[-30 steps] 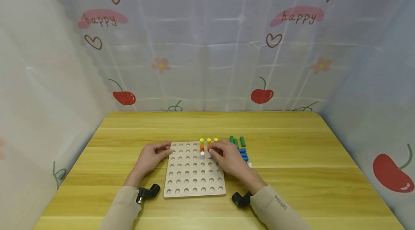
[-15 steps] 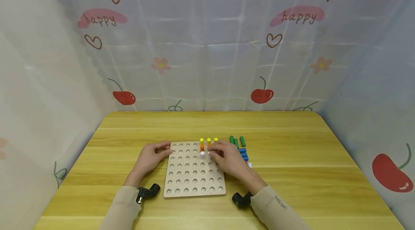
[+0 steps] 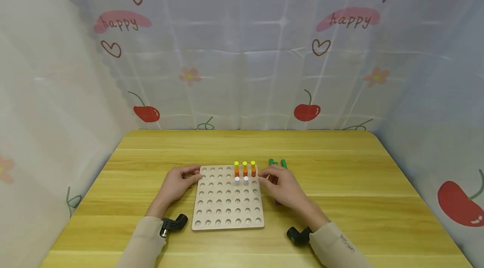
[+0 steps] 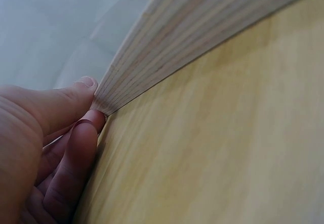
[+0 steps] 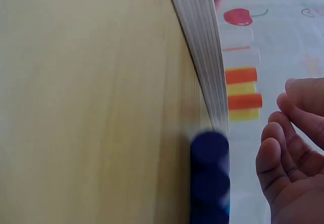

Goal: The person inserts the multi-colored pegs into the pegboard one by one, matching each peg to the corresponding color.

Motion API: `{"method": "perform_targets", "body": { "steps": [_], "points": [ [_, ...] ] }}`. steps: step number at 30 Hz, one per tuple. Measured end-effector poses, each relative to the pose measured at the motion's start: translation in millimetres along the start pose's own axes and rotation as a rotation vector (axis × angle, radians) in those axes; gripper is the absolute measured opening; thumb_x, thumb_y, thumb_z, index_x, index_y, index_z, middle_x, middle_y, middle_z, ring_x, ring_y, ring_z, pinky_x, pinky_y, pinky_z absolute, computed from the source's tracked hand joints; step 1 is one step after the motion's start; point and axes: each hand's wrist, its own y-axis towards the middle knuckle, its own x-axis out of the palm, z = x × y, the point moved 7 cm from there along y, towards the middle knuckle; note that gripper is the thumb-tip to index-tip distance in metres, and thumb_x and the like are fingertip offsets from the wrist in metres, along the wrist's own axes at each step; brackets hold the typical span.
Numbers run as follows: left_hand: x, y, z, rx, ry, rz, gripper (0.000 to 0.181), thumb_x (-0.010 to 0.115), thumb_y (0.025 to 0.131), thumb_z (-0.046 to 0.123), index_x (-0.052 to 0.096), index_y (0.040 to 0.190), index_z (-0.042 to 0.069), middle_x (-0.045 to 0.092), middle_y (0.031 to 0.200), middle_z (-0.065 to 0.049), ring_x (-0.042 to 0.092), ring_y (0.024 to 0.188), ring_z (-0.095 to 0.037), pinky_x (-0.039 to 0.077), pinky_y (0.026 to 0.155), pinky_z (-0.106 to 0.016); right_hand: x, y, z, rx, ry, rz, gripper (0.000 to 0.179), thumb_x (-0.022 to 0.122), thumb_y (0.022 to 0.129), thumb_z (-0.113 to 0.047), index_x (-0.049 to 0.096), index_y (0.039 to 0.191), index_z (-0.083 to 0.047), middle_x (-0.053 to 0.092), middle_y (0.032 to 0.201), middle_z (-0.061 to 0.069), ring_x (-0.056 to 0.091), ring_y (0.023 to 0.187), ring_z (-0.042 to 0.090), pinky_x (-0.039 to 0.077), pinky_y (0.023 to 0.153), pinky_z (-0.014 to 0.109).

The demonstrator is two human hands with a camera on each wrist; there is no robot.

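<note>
- At the bottom edge of the frame, two beige sleeves [image 3: 141, 245] are seen, and a black device [image 3: 174, 222] is worn at each wrist.
- In the lower middle, a square wooden pegboard [image 3: 214, 206], covered in round holes, is laid flat on a yellow wood-grain worktop [image 3: 181, 251].
- Right of the pegboard, a purple piece [image 3: 277, 202] is mostly covered by the right hand. In the right-wrist view, blurred dark round-ended pegs [image 5: 209, 148] are seen at lower centre.
- Just beyond the lower right, the right hand [image 3: 285, 187] is held at the pegboard's right edge; its fingers are loosely bent, thumb and fingertips slightly apart, and nothing is seen between them.
- Left of centre, the pegboard's far-left corner is pinched by the left hand [image 3: 177, 184], the thumb at its upper edge and a fingertip against its side.
- Toward the pegboard's far-right corner, upright pegs are set in rows: two white pegs [image 3: 237, 181], then three orange pegs [image 3: 245, 172], then three yellow pegs [image 3: 244, 164].
- Behind the right hand, green pegs [image 3: 283, 163] are partly hidden on the worktop.
- Across the upper frame, a pale curtain [image 3: 242, 91] is printed with cherries, hearts, flowers and the word "happy".
</note>
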Motion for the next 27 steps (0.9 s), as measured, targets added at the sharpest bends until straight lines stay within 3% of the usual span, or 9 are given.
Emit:
{"method": "perform_targets", "body": {
  "steps": [11, 27],
  "points": [
    [0.0, -0.7, -0.5, -0.01, 0.017, 0.008, 0.042, 0.077, 0.095, 0.03, 0.071, 0.133, 0.013, 0.075, 0.11, -0.003, 0.069, 0.089, -0.011, 0.056, 0.071, -0.022, -25, -16.3, 20, 0.09, 0.002, 0.007, 0.016, 0.073, 0.098, -0.021, 0.078, 0.111, -0.013, 0.066, 0.093, -0.005, 0.055, 0.076, 0.015, 0.048, 0.064, 0.025],
    [-1.2, -0.8, 1.8, -0.017, 0.011, 0.0, 0.042, 0.076, 0.095, 0.03, 0.071, 0.133, 0.013, 0.075, 0.111, -0.004, 0.068, 0.088, -0.011, 0.056, 0.07, -0.022, -47, -32.0, 43, 0.132, -0.021, 0.06, 0.011, 0.076, 0.096, -0.017, 0.077, 0.106, -0.014, 0.067, 0.092, -0.001, 0.055, 0.077, 0.015, 0.048, 0.066, 0.023]
  ]
}}
